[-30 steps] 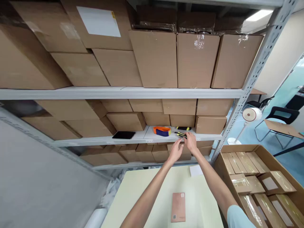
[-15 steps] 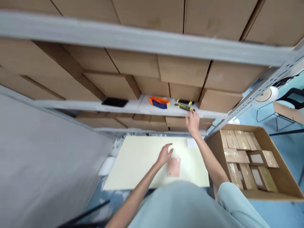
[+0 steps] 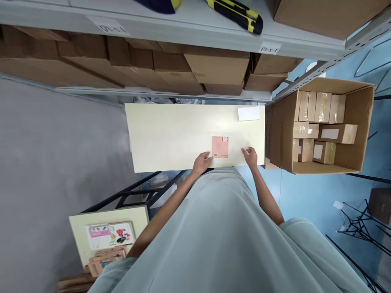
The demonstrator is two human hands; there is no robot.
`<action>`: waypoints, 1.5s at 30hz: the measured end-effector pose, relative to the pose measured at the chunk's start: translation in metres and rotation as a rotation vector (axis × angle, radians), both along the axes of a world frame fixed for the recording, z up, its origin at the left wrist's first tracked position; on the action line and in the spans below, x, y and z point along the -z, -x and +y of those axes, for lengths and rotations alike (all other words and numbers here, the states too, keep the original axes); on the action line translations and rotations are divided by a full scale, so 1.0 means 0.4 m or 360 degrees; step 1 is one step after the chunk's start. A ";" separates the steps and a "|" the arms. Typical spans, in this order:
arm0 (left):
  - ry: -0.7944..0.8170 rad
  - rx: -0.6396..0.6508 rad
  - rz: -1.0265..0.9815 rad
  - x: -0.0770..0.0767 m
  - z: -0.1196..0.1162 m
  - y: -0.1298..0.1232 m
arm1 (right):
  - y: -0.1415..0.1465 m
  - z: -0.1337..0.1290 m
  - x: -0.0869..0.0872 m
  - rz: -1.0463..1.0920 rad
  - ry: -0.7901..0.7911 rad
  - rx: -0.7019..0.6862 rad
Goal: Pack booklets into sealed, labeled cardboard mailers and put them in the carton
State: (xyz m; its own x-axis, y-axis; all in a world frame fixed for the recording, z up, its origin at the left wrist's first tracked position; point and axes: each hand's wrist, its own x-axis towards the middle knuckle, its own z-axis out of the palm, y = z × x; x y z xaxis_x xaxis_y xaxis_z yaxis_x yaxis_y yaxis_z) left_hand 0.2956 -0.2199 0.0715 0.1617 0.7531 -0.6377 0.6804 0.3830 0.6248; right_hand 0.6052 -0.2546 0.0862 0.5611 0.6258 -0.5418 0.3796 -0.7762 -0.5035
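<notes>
A pink square packet [image 3: 220,147] lies flat on the cream table [image 3: 165,138], near its front edge. My left hand [image 3: 202,162] is at the packet's lower left corner, fingers apart and holding nothing. To the right of the packet, my right hand [image 3: 250,156] hovers over the table's front edge with its fingers loosely curled and apart, nothing visible in it. A white paper slip [image 3: 248,114] lies at the table's back right corner. A yellow and black utility knife [image 3: 240,15] rests on the shelf above.
An open carton [image 3: 282,134] holding several small boxes stands right of the table. Shelves [image 3: 183,32] with brown boxes [image 3: 216,67] run across the back. At the lower left is another board [image 3: 77,228] bearing printed packs. A grey wall [image 3: 61,142] borders the left.
My right hand has left the knife on the shelf and come down to the table's front edge. My left hand has moved back beside the packet. The view has tilted downward.
</notes>
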 end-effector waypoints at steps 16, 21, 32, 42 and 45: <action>0.0044 0.0132 -0.0090 0.028 0.079 -0.160 | -0.031 0.079 -0.005 -0.0037 0.0002 -0.0098; 0.0007 0.0221 -0.0107 0.039 0.072 -0.204 | -0.080 0.074 -0.029 0.0011 0.0060 -0.0165; -0.0073 0.0277 -0.0035 0.049 0.057 -0.212 | -0.036 0.056 -0.073 -0.0056 0.0034 -0.0259; 0.0138 -0.0316 0.0036 0.043 0.067 -0.213 | 0.110 0.093 -0.071 0.0050 -0.0108 -0.0491; 0.0282 -0.0424 0.0045 0.056 0.082 -0.212 | 0.157 0.114 -0.043 0.0065 -0.0081 -0.0580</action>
State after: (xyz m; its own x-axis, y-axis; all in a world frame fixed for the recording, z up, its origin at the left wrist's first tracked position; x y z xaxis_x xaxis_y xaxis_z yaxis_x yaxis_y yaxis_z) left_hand 0.3803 -0.1873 0.0491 -0.0461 0.6435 -0.7640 0.5579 0.6510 0.5147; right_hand 0.5425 -0.2092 0.1032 0.2747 0.8073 -0.5224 0.6054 -0.5673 -0.5583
